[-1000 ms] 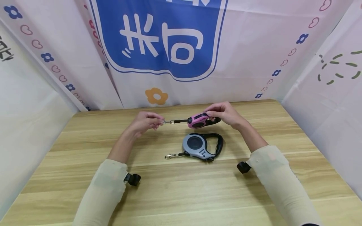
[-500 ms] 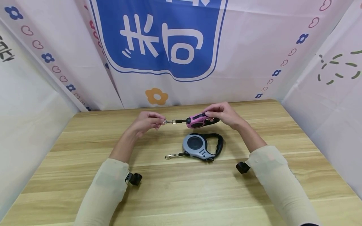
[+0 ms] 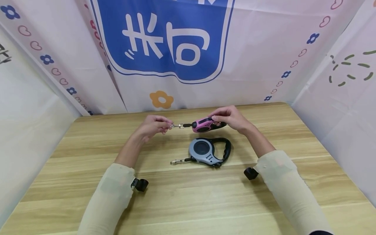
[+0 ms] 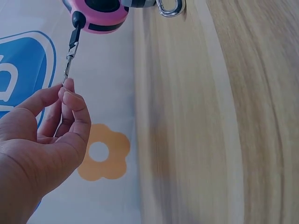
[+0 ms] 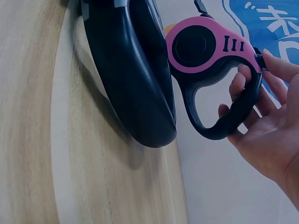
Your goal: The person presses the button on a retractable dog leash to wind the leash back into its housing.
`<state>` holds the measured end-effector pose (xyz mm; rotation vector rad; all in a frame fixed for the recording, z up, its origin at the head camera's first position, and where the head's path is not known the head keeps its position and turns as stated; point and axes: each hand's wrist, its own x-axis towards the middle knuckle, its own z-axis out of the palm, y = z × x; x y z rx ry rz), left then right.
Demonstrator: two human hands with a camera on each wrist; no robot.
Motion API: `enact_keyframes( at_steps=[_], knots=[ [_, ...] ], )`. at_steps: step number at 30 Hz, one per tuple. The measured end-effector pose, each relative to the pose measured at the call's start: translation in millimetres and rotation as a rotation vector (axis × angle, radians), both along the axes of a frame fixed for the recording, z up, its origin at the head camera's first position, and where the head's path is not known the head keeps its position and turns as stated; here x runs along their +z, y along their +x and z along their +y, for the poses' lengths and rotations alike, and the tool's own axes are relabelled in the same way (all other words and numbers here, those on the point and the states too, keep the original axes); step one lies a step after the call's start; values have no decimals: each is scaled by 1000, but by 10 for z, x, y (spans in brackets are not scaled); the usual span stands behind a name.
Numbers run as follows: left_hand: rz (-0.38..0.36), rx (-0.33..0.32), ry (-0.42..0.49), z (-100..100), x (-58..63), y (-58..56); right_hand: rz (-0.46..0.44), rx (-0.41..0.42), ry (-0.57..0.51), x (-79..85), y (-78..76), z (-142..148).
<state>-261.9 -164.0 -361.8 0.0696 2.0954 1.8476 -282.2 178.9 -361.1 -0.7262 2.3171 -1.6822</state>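
A pink and black retractable dog leash (image 3: 202,126) is held up over the far part of the table. My right hand (image 3: 233,120) grips its black handle (image 5: 243,112), fingers curled through the loop, thumb at the button on top. To the left, my left hand (image 3: 151,127) pinches the end of the leash's metal clip (image 4: 68,65) between thumb and fingertips. A short black strap joins clip and casing. Nearer to me, a grey and black retractable leash (image 3: 201,148) lies flat, its metal clip (image 3: 177,162) pointing left; neither hand touches it.
The wooden table (image 3: 188,202) ends at the back against a white printed cloth (image 3: 249,65). More white cloth hangs at the left and right sides. Each sleeve carries a small black wrist camera, one on the left (image 3: 142,185) and one on the right (image 3: 250,173).
The pink leash and my right hand have shifted slightly left. My left hand has moved a little right, still pinching the clip. The grey leash stays in place on the table.
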Motion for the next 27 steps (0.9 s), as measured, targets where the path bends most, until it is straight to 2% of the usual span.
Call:
enact_keyframes(
  at_steps=[15,27],
  knots=[
    [-1,-2,-28,57,-23,-23,1,5,1,-15,-17,-18],
    [-1,-11,-30,85,-67,-45,0,-25,5,-55,-41,-37]
  ],
)
